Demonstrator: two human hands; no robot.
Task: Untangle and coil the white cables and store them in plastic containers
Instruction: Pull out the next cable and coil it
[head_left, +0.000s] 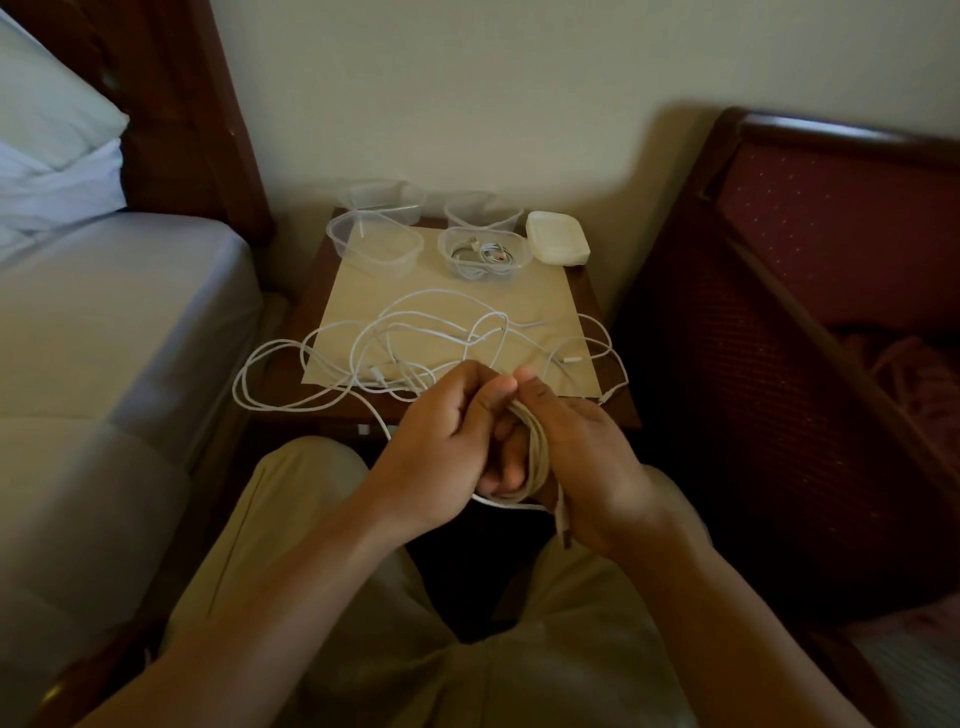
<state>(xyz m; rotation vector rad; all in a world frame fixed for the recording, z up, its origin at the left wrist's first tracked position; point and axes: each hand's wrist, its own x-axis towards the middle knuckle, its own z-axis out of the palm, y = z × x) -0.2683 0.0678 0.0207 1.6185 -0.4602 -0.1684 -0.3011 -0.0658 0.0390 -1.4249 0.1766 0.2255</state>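
A: Head view first. What are the hands doing?

B: Both are raised in front of the lap, just short of the tabletop (621, 400). The right hand (576, 457) has its grip closed round a coiled white cable (537, 457), the loops running across its palm side. The left hand (441, 441) has its fingers curled too, its grip closed on the same coil, with the thumb tips of the two hands almost touching.

A: And the other cables?

B: A tangle of loose white cables (415, 343) lies on a beige sheet (519, 296) on the tabletop, with some loops hanging over the near and left edges. One strand runs from the tangle down toward the hands.

A: The containers?

B: Four clear plastic containers stand at the far end. The near right container (485, 252) holds coiled cables. The near left container (374, 247) stands beside it. Two more, the far left container (384, 200) and the far right container (483, 208), stand behind. A stack of white lids (558, 239) sits just right of them.
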